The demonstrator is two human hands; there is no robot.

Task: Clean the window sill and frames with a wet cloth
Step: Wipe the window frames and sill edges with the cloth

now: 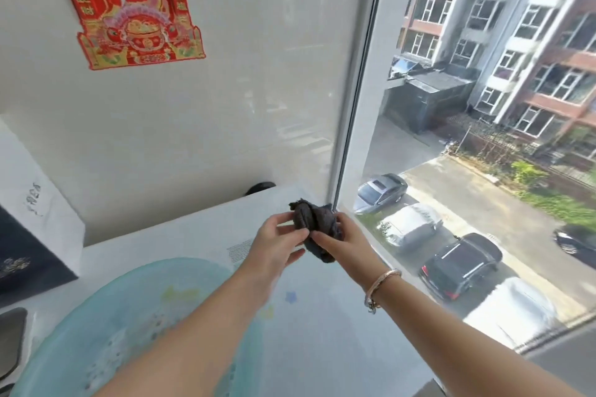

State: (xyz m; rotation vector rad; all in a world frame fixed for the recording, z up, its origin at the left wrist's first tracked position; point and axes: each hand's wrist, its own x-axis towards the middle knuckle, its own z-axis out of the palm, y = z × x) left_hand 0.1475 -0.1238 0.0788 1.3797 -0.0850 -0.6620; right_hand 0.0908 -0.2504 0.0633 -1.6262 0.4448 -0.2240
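Cloth (pixel 314 222) sits bunched between both hands, left hand (pixel 277 240) pinching at nine o'clock, right hand (pixel 343 243) gripping at four; window frame (pixel 350 126) rises just at one o'clock.

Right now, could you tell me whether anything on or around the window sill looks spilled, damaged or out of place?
Nothing stands out. Both hands, left hand and right hand, hold the bunched dark cloth above the white sill. The pale blue basin sits level, with no puddle visible beside it.

Head view — looking down, near window sill (pixel 322 316)
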